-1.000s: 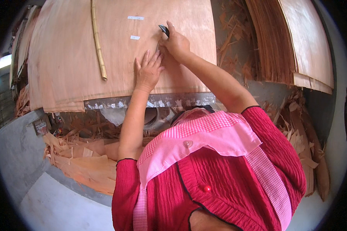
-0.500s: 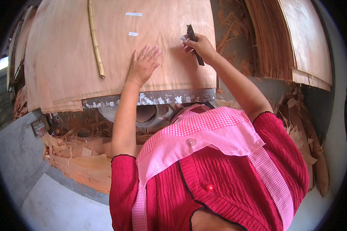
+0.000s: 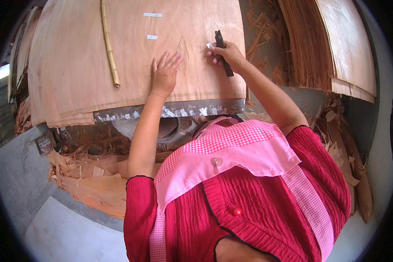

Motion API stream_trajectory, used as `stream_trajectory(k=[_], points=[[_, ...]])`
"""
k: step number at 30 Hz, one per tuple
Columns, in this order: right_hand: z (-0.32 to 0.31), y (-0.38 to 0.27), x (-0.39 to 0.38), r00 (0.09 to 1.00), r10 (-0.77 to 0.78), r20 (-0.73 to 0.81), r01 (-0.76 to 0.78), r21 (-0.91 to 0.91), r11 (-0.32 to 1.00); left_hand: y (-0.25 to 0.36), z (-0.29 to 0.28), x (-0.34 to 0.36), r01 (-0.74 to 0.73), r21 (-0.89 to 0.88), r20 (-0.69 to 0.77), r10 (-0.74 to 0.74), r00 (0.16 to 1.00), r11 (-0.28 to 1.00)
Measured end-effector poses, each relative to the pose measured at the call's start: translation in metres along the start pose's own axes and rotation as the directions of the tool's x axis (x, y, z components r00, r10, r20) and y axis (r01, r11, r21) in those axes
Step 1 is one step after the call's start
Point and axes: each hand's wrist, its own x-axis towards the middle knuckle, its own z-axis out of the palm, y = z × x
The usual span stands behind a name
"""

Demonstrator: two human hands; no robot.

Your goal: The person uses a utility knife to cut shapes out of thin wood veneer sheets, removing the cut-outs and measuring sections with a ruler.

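Note:
Before me lies a sheet of wood veneer [image 3: 83, 65] on a stack. My left hand [image 3: 165, 73] rests on it with fingers spread, beside a narrow pointed split [image 3: 181, 54] in the wood. My right hand [image 3: 228, 56] grips a dark, narrow knife-like tool [image 3: 221, 43]; its exact kind I cannot make out. A small piece of white tape [image 3: 209, 45] sits at the same hand's fingertips. Two white tape strips, one [image 3: 152, 37] nearer and one [image 3: 153, 15] farther, are stuck on the veneer left of the split.
A bamboo stick [image 3: 109, 48] lies along the veneer at the left. Tape scraps cling to the dark table edge [image 3: 135, 112]. Torn veneer scraps [image 3: 100, 174] cover the floor below. Another veneer stack [image 3: 308, 43] stands at the right.
My left hand has shifted slightly right, nearer the split, and stays flat. My right hand has moved a little to the right with the dark tool; the tape piece shows more clearly.

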Motion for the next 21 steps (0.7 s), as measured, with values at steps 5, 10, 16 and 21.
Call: stream_trajectory(k=[5,10,16,21], points=[[-0.002,0.0,-0.001,1.0,-0.009,0.005,0.009,0.02,1.0,0.041,-0.01,0.018,0.185,0.016,-0.069,-0.184,0.981,0.983],[0.0,0.002,0.001,1.0,0.009,0.008,-0.009,0.023,1.0,0.054,0.001,0.041,0.362,-0.068,-0.147,-0.368,0.918,0.93],[-0.001,-0.002,-0.005,1.0,-0.013,-0.004,0.013,0.011,1.0,0.054,-0.003,0.046,0.337,-0.026,-0.116,-0.338,0.934,0.941],[-0.001,0.002,-0.001,1.0,-0.024,0.009,0.024,0.011,1.0,0.053,-0.008,0.052,0.402,-0.037,-0.046,-0.403,0.914,0.915]])
